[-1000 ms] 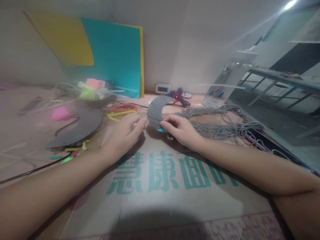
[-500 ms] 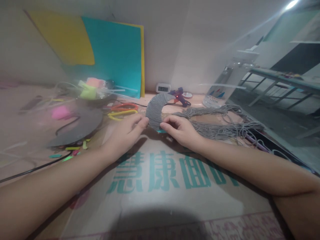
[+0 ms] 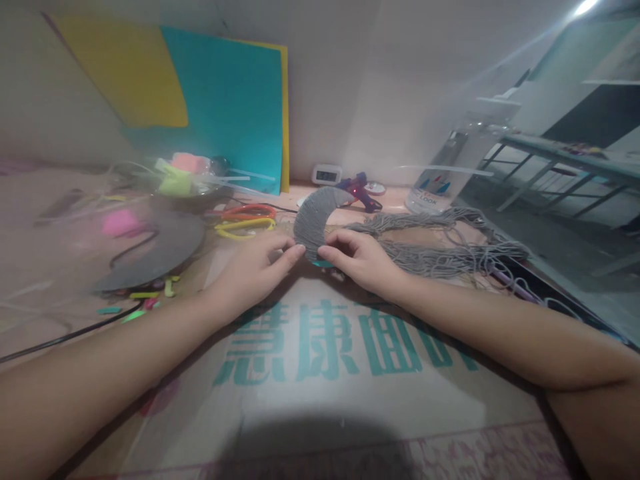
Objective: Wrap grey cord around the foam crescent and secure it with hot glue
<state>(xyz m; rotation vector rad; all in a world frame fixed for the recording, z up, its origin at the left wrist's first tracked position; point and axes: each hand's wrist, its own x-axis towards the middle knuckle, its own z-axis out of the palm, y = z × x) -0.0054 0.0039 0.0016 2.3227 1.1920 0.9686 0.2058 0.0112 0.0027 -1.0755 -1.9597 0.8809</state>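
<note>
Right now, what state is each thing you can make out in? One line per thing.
Gray yarn-wrapped crescent: held in right hand, teal exposed at lower end
Hot-glue gun: red light lit
Digital clock: standing, digits unreadable
Gray yarn: spread in loose loops
Teal sheet: propped upright
LOOK-labeled bottle: standing

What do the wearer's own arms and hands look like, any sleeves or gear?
Left hand and right hand are ungloved, with no ring or watch visible. Left arm and right arm are bare as far as the frame shows: no sleeve, band, attached cable or clear marking. Fine detail is blurred.
</note>
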